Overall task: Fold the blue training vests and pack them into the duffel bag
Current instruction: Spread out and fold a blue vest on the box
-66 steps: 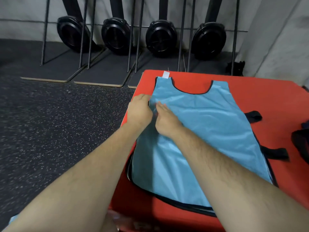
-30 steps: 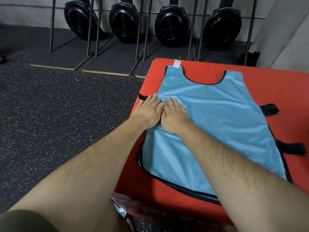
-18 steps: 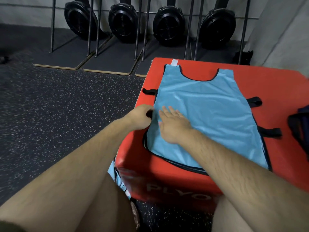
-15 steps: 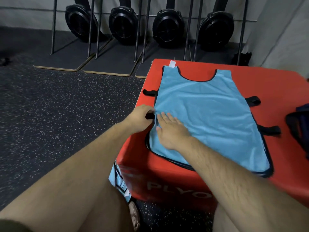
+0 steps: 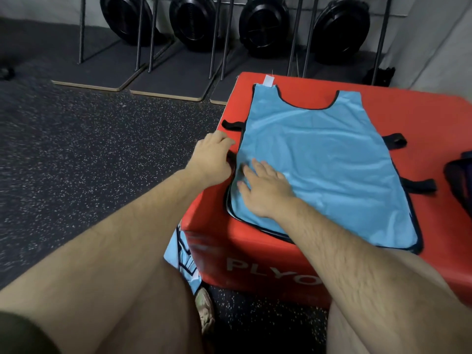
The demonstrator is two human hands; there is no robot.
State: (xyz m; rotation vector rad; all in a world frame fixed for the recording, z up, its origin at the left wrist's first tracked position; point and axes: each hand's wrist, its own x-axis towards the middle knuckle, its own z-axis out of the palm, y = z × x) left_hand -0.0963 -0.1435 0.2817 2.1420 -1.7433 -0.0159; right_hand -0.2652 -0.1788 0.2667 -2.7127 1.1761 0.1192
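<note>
1. Now pressing the right hand [image 5: 265, 190] flat on the blue vest [image 5: 319, 159], with fingers straight and a little apart. Holding nothing, just pushing down. Probably done to stop the thin cloth from sliding.
2. Holding the left hand [image 5: 209, 157] just left of those fingers, at the side edge of the vest. Bent fingers, tips hidden. Cannot tell whether gripping anything; only a small black bit seen peeking out beside the hand.
3. Finding the vest under the right fingers and reaching far past the fingertips, laid open and flat on the red box [image 5: 255, 264]. Not folded yet. Spread flat like this, most likely, to make a neat fold easy.
4. Seeing a black strap [image 5: 231, 124] just past the left fingertips, then a second strap [image 5: 396, 140] and a third strap [image 5: 421, 185] far to the right of the right fingers. Likely need tucking in before folding.
5. Spotting the dark duffel bag [image 5: 459, 180] well off to the right of both hands, half out of view. Put near, probably, for a short reach when packing.
6. Noticing more blue cloth [image 5: 184, 261] down on the floor, below the left wrist, beside the box. Could be more vests waiting; hard to tell.
7. Guessing the next move: lift the left side edge and bring it over toward the right fingers, going slow to stop wrinkles.
</note>
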